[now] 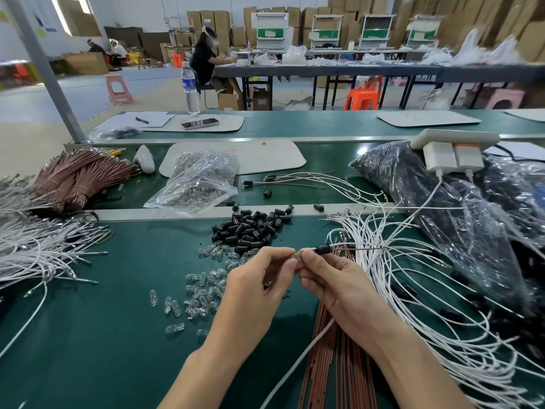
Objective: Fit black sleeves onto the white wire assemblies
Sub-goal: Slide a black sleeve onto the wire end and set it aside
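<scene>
Recorder: Sleeve pos.?
Checker: The black sleeve (323,248) sits on a white wire (339,245), just past R fingertips, raised over the green bench (103,335). Wire's far end is lost in the white wire tangle (427,290).
Recorder: Hidden bits?
Checker: Fingertips mostly cover the clear bulb (298,256); can't tell if it's seated in the sleeve. Small dark item under L fingers, unreadable.
Recorder: Fingers?
Checker: L hand (256,281) and R hand (333,281) both curled, thumb + forefinger pinching the bulb, tips nearly touching.
Recorder: Surroundings?
Checker: Loose sleeve pile (253,228) just beyond the hands; spare bulbs (203,287) to L; copper-colour wires (333,364) under R wrist, cut off at frame bottom.
</scene>
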`<state>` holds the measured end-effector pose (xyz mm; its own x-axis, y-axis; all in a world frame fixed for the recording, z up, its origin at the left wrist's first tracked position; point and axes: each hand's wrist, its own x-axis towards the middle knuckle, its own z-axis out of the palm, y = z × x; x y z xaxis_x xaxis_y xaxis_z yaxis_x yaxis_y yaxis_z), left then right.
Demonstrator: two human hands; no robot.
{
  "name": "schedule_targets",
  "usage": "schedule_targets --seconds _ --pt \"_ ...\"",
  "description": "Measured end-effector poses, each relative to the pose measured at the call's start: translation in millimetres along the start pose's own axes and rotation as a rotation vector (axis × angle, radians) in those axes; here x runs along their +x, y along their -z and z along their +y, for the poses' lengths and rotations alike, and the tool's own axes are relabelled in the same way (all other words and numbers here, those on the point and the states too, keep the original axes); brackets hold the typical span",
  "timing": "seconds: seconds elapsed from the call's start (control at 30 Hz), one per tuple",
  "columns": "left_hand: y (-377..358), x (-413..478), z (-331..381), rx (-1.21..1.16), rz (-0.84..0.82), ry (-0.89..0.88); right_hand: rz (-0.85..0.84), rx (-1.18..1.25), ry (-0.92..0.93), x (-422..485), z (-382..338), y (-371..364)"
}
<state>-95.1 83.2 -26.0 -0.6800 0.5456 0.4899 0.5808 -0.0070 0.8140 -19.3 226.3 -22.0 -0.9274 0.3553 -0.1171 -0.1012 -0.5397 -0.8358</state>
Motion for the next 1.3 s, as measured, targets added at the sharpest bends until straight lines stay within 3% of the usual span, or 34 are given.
schedule_targets --seconds 0.47,1.3 --pt "-1.3 -1.7 -1.7 -0.03 -0.009 0.061 0.069 0.046 0.028 -0.3 1.0 0.0" --pt "-3.4 -3.2 -12.1 -0.047 -0.052 0.024 0.036 -0.158 0.156 -2.4 3.1 1.5"
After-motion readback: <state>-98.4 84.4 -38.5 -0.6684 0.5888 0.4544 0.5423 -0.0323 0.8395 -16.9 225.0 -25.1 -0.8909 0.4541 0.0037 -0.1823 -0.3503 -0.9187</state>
